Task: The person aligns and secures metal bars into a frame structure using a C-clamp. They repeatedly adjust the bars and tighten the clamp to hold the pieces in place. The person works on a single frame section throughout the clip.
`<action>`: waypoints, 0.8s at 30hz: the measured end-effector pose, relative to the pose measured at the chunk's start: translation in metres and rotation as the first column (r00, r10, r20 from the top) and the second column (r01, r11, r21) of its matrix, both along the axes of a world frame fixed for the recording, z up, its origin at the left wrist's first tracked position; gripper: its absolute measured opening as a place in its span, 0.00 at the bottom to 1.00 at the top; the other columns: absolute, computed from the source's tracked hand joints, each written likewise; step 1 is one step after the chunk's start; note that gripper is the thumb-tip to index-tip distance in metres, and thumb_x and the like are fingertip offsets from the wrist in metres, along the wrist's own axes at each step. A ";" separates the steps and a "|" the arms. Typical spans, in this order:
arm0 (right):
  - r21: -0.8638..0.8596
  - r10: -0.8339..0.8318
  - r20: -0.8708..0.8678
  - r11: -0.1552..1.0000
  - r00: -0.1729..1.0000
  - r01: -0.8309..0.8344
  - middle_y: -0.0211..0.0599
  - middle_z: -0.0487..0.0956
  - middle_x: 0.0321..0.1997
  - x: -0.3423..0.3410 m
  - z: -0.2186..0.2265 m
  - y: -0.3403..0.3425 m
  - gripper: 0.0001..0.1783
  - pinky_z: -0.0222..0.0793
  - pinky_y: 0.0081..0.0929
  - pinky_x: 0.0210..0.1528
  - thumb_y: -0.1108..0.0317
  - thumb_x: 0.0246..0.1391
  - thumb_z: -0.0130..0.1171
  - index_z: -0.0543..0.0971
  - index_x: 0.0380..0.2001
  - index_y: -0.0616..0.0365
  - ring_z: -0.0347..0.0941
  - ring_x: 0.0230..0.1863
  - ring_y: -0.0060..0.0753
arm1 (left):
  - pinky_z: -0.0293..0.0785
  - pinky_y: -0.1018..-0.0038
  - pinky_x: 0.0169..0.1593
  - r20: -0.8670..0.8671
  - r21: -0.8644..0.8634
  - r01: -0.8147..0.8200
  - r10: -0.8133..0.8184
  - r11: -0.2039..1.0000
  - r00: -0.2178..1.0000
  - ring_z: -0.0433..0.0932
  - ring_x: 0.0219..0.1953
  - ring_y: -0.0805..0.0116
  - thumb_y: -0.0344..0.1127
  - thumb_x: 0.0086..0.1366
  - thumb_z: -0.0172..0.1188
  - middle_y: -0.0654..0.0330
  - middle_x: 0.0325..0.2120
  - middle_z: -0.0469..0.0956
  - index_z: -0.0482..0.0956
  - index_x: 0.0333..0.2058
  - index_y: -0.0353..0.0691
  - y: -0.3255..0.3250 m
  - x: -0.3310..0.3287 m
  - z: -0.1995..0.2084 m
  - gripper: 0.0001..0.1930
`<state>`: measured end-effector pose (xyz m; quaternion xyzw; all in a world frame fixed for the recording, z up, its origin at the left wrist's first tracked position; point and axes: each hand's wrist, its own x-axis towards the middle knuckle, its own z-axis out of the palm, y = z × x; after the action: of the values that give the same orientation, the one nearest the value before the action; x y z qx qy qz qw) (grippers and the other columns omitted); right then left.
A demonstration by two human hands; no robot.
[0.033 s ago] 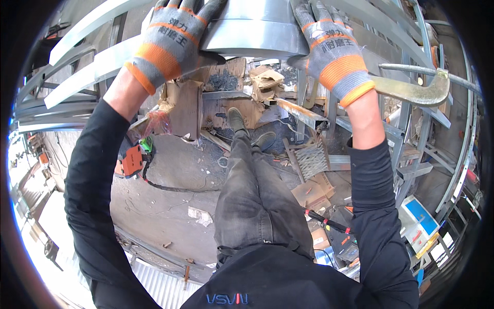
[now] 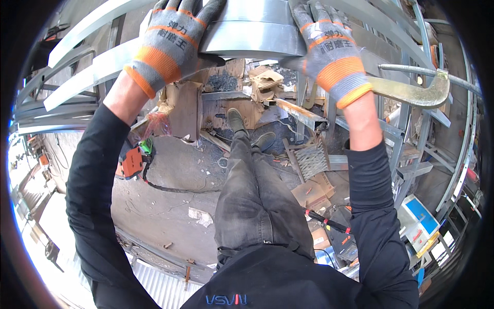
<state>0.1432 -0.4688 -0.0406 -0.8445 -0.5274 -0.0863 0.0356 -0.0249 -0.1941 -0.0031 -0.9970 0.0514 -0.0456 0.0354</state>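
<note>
A shiny, silver-grey metal piece with a curved lower edge and a seam across it is at the top middle. On its left side lies my left hand, in a grey and orange knit glove. Its fingers run up along the edge and the thumb is tucked beneath the rim. My right hand, in a matching glove, grips the opposite side, with the thumb under the lower edge. The far end of the metal piece is cut off by the frame's top.
Long metal strips bend past on the left. At right a C-shaped clamp with a threaded rod sits by the metal frame. Below are cardboard, a rusty square tube, and an orange machine with a black cable.
My right hand has shifted slightly to the left, and its thumb reaches farther under the metal piece's edge. My left hand has hardly moved.
</note>
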 end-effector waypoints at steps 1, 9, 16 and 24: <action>0.007 -0.014 0.094 1.000 0.995 0.013 0.73 0.73 0.79 -0.003 -0.002 0.002 0.65 0.59 0.70 0.85 0.42 0.52 0.81 0.66 0.83 0.68 0.70 0.77 0.83 | 0.71 0.40 0.72 0.017 0.077 -0.021 0.020 0.997 1.000 0.77 0.67 0.35 0.62 0.47 0.89 0.39 0.64 0.77 0.69 0.79 0.37 -0.002 0.001 -0.001 0.65; 0.023 0.061 -0.013 0.998 0.998 -0.061 0.78 0.69 0.81 -0.004 0.008 -0.003 0.64 0.54 0.72 0.88 0.44 0.55 0.78 0.63 0.85 0.70 0.64 0.82 0.86 | 0.72 0.40 0.71 0.026 -0.024 0.032 -0.032 0.999 0.999 0.77 0.65 0.33 0.62 0.46 0.89 0.38 0.62 0.78 0.71 0.78 0.36 0.002 0.001 -0.001 0.65; 0.024 0.067 0.042 0.997 0.997 -0.068 0.76 0.72 0.78 -0.006 0.001 -0.010 0.61 0.56 0.69 0.87 0.46 0.55 0.77 0.65 0.85 0.69 0.66 0.80 0.81 | 0.69 0.37 0.73 -0.002 -0.061 0.006 -0.006 0.998 1.000 0.75 0.67 0.32 0.62 0.47 0.89 0.37 0.65 0.76 0.69 0.79 0.35 -0.002 0.002 0.001 0.65; 0.168 0.413 -0.497 0.908 0.763 -0.383 0.47 0.86 0.68 -0.029 0.044 -0.178 0.32 0.79 0.51 0.74 0.76 0.56 0.67 0.85 0.67 0.53 0.83 0.69 0.55 | 0.67 0.38 0.74 -0.017 -0.008 0.026 -0.026 1.000 1.000 0.74 0.68 0.32 0.61 0.48 0.89 0.36 0.66 0.74 0.69 0.78 0.33 0.001 0.001 0.004 0.64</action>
<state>0.1142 -0.6468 0.0036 -0.7030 -0.6619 0.1406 0.2187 -0.0239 -0.1934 0.0012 -0.9968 0.0642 -0.0375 0.0305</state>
